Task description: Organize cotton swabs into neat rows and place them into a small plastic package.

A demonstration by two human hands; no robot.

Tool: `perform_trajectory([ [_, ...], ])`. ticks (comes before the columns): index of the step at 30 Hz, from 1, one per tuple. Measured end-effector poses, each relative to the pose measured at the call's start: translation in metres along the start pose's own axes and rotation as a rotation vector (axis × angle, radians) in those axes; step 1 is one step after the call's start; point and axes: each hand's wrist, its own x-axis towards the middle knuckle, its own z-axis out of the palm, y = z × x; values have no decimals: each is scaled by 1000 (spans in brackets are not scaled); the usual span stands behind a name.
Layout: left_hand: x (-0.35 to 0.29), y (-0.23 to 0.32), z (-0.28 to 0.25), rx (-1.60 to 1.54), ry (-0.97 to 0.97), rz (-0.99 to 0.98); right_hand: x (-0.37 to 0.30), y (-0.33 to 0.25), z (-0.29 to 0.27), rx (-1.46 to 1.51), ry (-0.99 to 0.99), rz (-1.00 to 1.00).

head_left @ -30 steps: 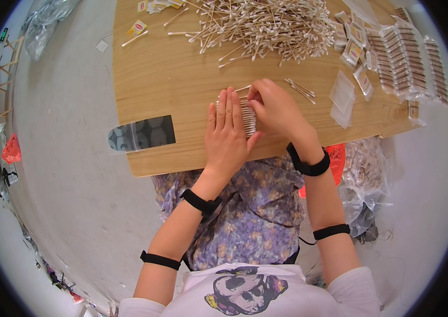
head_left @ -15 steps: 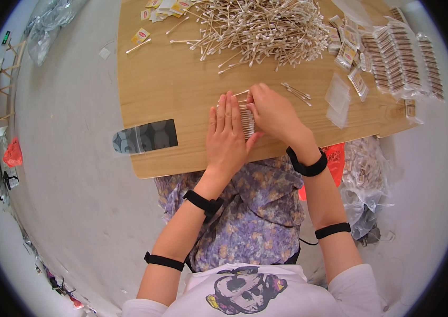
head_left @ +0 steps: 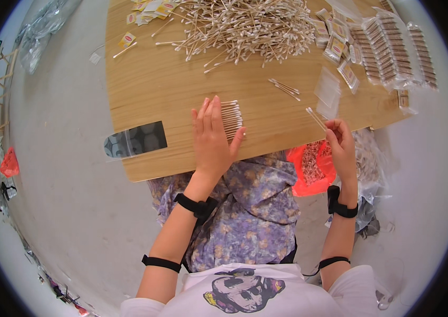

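Note:
My left hand (head_left: 211, 136) lies flat on the wooden table, fingers stretched out. It covers part of a neat row of cotton swabs (head_left: 232, 117), whose white tips show past its right side, by the thumb. At the table's front edge on the right, my right hand (head_left: 342, 145) pinches a couple of cotton swabs (head_left: 316, 119) between thumb and fingers, over a red bag. A few loose swabs (head_left: 284, 89) lie between the two hands, farther back. Clear plastic sleeves (head_left: 327, 92) rest just beyond my right hand.
A large heap of cotton swabs (head_left: 250, 31) fills the back of the table (head_left: 155, 95). Packed swab bundles (head_left: 388, 50) and small packets stand back right, cards (head_left: 152, 8) back left. A dark patterned pouch (head_left: 136, 140) lies left. Below the edge hangs a red bag (head_left: 312, 168) of swabs.
My right hand has left the row and swung right to the table edge, with cotton swabs in its fingers. My left hand stays on the row, which is now more exposed.

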Motion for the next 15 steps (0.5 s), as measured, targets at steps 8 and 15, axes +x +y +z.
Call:
perform_trajectory([
  [8, -7, 42, -49, -889, -201, -528, -36, -46, 84, 454, -321, 129],
  [15, -18, 47, -45, -1330, -114, -768, -41, -61, 105, 564, -303, 119],
])
